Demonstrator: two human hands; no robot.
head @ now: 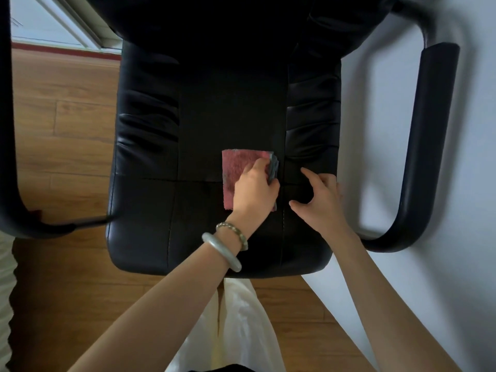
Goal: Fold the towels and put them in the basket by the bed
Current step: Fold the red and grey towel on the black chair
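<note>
Here the left hand (253,190) lies flat, fingers spread, on the folded towel (237,170) on the chair (150,162); the right hand (319,196) hovers beside it, spread and holding nothing.

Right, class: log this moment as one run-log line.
step: folding | left hand: pressing folded red towel on black chair seat | right hand: open, beside towel | basket: not in view
</note>
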